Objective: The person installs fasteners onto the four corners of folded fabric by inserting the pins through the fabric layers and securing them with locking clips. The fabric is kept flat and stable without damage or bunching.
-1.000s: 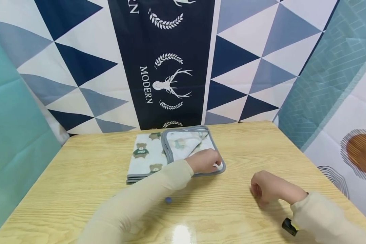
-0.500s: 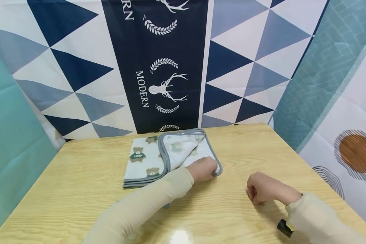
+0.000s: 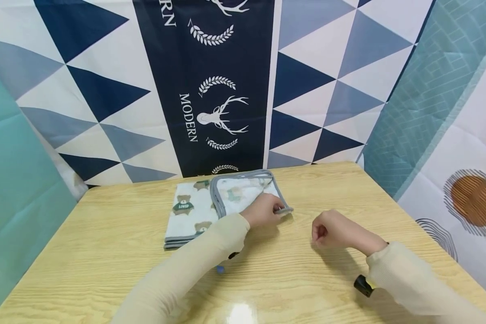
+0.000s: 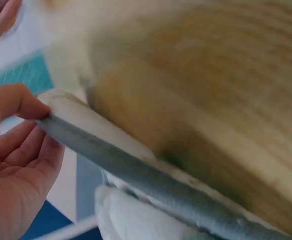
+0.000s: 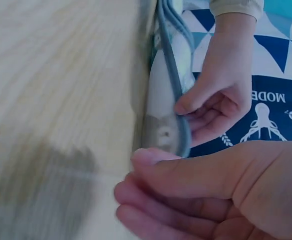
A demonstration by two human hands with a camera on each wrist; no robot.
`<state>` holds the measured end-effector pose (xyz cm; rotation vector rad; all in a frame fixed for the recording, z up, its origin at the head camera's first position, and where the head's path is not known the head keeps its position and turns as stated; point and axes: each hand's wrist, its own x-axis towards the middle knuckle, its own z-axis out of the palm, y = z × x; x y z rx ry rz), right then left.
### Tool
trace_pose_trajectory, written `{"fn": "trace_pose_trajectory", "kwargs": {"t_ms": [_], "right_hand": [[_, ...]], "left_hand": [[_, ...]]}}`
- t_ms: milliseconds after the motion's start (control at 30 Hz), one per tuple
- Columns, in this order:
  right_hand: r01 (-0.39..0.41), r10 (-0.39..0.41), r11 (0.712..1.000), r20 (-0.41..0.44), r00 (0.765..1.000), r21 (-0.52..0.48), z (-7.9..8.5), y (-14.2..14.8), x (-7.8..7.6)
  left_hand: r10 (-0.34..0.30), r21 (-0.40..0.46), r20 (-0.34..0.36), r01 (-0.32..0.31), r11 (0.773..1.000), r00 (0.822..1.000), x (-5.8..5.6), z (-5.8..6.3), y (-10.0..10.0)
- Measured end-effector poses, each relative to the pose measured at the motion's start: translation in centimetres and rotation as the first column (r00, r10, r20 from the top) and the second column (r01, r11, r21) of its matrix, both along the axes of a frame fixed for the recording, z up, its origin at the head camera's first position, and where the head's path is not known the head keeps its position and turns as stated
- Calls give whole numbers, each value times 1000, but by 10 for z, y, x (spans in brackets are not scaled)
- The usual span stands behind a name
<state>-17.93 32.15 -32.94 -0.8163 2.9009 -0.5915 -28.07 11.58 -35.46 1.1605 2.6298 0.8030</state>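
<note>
A folded white blanket (image 3: 190, 209) with bear prints and grey edging lies toward the back of the table. At its right end my left hand (image 3: 264, 209) pinches the grey-edged corner. Seen from the left wrist, the thumb presses the grey trim (image 4: 121, 157) against the fingers, and the edge stands raised off the wood. My right hand (image 3: 332, 230) hovers to the right of the blanket, apart from it in the head view. Its fingers (image 5: 150, 220) are loosely bent with the thumb close above them, holding nothing.
The wooden table (image 3: 85, 252) ends at a patterned cloth wall (image 3: 210, 90). A small blue item (image 3: 220, 269) lies beside the left forearm. A black device (image 3: 363, 286) sits at the right wrist.
My left hand has raised the blanket's right front corner and drawn it back a little. My right hand has moved left and farther forward, nearer the blanket.
</note>
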Motion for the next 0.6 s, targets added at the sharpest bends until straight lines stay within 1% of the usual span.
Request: {"fn": "trace_pose_trajectory", "kwargs": {"t_ms": [67,133,233,333,367,400,467,567,600], "right_hand": [[14,-14,1000,4,1000,-17,3,-4,-5],[28,-28,999,9,1000,-35,6,-9,-11],[36,-37,998,-20,999,-60,10,-14,-20],[54,-58,994,-47,997,-95,12,-21,-29],[62,-68,992,-53,996,-109,12,-23,-33],[68,-76,990,-61,995,-123,13,-25,-36],[82,-94,984,-74,993,-158,12,-30,-42],[81,-111,973,-128,986,-216,9,-37,-51],[78,-115,969,-148,982,-236,7,-39,-52]], "left_hand": [[45,80,80,-51,996,996,-7,3,-6],[82,138,145,-102,985,986,-12,6,-12],[124,189,206,-164,968,971,-18,11,-21],[162,222,263,-223,949,951,-22,16,-29],[175,232,287,-246,941,942,-23,17,-32],[186,247,291,-262,933,939,-24,18,-34],[212,273,324,-306,912,922,-26,19,-37],[255,308,358,-372,876,898,-26,21,-38],[267,319,362,-388,865,893,-26,22,-37]]}}
